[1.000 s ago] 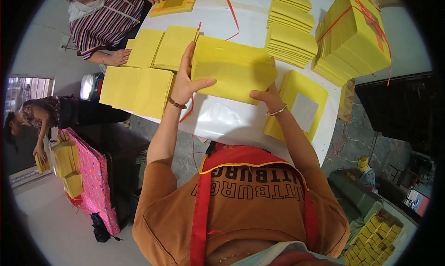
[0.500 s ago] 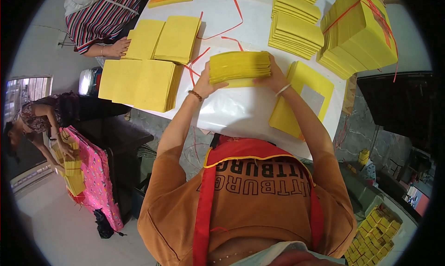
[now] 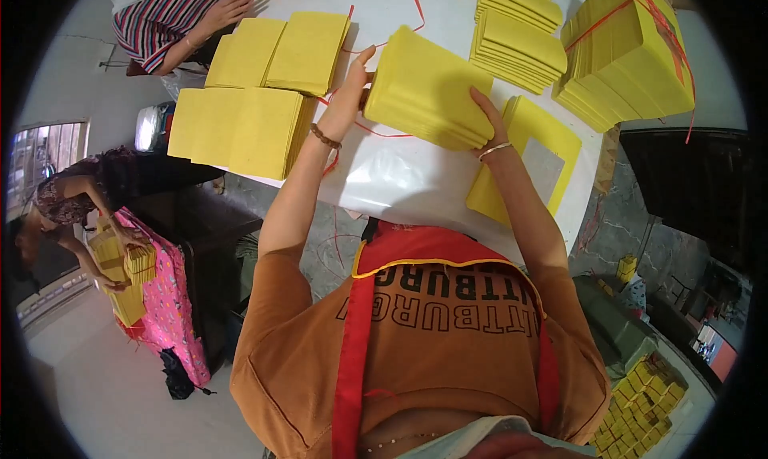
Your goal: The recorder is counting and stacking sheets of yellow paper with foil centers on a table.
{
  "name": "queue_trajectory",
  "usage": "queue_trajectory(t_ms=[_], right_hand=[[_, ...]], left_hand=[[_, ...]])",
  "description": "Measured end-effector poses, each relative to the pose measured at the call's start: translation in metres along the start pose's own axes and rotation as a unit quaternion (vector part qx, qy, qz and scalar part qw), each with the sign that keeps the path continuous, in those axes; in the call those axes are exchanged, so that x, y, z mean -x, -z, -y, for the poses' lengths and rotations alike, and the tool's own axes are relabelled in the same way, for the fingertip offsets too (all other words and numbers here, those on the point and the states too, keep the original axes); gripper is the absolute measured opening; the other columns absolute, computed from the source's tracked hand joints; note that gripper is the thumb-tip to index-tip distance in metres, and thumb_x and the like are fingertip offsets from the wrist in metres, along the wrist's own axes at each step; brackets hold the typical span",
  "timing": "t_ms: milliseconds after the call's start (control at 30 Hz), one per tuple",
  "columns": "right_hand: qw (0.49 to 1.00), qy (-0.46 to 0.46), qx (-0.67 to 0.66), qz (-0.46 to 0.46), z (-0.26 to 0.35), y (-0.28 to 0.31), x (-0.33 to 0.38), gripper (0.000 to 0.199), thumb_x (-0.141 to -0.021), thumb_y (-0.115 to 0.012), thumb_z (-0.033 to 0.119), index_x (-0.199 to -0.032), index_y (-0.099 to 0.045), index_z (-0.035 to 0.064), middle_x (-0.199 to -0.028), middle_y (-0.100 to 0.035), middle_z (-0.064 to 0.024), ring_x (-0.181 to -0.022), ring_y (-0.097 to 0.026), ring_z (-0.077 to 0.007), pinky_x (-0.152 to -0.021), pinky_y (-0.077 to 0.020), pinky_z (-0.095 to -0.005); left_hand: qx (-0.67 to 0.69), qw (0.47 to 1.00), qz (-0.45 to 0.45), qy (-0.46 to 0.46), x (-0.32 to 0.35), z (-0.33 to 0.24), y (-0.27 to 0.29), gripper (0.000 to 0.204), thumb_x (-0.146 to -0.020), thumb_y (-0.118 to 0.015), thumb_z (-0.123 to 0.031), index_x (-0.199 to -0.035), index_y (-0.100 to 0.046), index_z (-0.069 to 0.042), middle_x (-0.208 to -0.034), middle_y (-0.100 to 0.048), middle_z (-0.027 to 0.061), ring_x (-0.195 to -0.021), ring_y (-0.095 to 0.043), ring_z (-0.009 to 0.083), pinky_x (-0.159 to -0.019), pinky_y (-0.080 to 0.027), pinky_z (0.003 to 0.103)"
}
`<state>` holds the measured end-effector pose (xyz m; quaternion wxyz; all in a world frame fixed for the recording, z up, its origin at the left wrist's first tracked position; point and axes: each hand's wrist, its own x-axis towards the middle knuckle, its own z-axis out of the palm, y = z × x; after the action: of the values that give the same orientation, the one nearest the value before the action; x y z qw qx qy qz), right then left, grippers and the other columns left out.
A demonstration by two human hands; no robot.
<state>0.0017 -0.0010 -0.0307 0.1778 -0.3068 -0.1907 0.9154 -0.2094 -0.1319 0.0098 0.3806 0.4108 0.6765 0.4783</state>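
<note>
A stack of yellow paper (image 3: pixel 432 91) is tilted above the white table, its broad top sheet facing up. My left hand (image 3: pixel 346 99) is at the stack's left edge, thumb stretched up beside it and some fingers running under the edge, partly hidden. At the lower right corner my right hand (image 3: pixel 492 127) grips the stack, thumb on top and the other fingers mostly hidden below. Right of that hand lies a flat yellow pile (image 3: pixel 516 163) with a grey rectangle on it. Loose red string (image 3: pixel 384 131) lies on the table behind and below the held stack.
Yellow stacks (image 3: pixel 240 127) cover the table's left side; more piles (image 3: pixel 516 51) and a tall tied bundle (image 3: pixel 628 63) stand at right. A co-worker's hand (image 3: pixel 228 13) is at the far left. Another person handles yellow paper on a pink cloth (image 3: pixel 172 307). Many small bundles (image 3: pixel 640 403) sit lower right.
The stack has turned from edge-on to its broad face showing, and tilted. My left hand has moved up along its side. The co-worker's hand has lifted off the left stacks.
</note>
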Motion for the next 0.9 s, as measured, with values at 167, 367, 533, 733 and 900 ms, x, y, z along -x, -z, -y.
queue_trajectory(t_ms=[167,367,533,733,900], right_hand=[[0.989,-0.035,-0.132,0.061,-0.025,0.011,-0.005,0.043,-0.087,-0.050,0.037,-0.118,-0.051,0.0066,-0.113,-0.058,-0.0087,-0.098,-0.059,-0.0231,-0.080,-0.0511,-0.0375],[0.941,-0.044,-0.223,0.251,-0.041,0.014,-0.005,0.045,-0.091,-0.040,0.032,-0.130,-0.039,0.0088,-0.127,-0.048,-0.0088,-0.114,-0.048,-0.0234,-0.095,-0.0411,-0.0396],[0.939,0.166,0.188,0.234,-0.051,0.028,-0.014,0.049,-0.094,-0.035,0.029,-0.137,-0.024,0.0098,-0.140,-0.031,-0.0079,-0.126,-0.034,-0.0204,-0.104,-0.0294,-0.0350],[0.917,-0.018,-0.232,0.324,-0.055,0.026,-0.011,0.051,-0.093,-0.038,0.026,-0.138,-0.021,0.0099,-0.141,-0.029,-0.0072,-0.127,-0.032,-0.0203,-0.106,-0.0266,-0.0329],[0.948,0.095,-0.016,0.302,-0.060,0.026,-0.011,0.053,-0.091,-0.040,0.027,-0.138,-0.022,0.0100,-0.141,-0.029,-0.0073,-0.128,-0.030,-0.0211,-0.106,-0.0251,-0.0329]], left_hand=[[0.176,0.984,0.028,0.012,0.013,-0.037,0.003,0.056,-0.094,-0.030,-0.044,-0.128,-0.038,-0.001,-0.112,-0.056,0.0140,-0.084,-0.058,0.0142,-0.071,-0.047,0.027],[0.192,0.981,0.024,-0.007,0.033,-0.043,0.000,0.046,-0.094,-0.037,-0.031,-0.126,-0.043,0.002,-0.105,-0.058,0.0098,-0.080,-0.057,0.0124,-0.071,-0.047,0.027],[0.223,0.975,0.004,-0.023,0.042,-0.053,-0.009,0.044,-0.089,-0.050,-0.020,-0.125,-0.043,0.004,-0.093,-0.060,0.0078,-0.074,-0.058,0.0107,-0.070,-0.048,0.023],[0.170,0.983,-0.047,-0.054,0.045,-0.056,-0.017,0.044,-0.085,-0.056,-0.018,-0.122,-0.047,0.004,-0.086,-0.060,0.0057,-0.072,-0.057,0.0094,-0.067,-0.047,0.022],[0.145,0.986,-0.045,-0.069,0.044,-0.054,-0.020,0.044,-0.084,-0.056,-0.018,-0.121,-0.048,0.004,-0.082,-0.060,0.0063,-0.067,-0.056,0.0091,-0.063,-0.047,0.022]])
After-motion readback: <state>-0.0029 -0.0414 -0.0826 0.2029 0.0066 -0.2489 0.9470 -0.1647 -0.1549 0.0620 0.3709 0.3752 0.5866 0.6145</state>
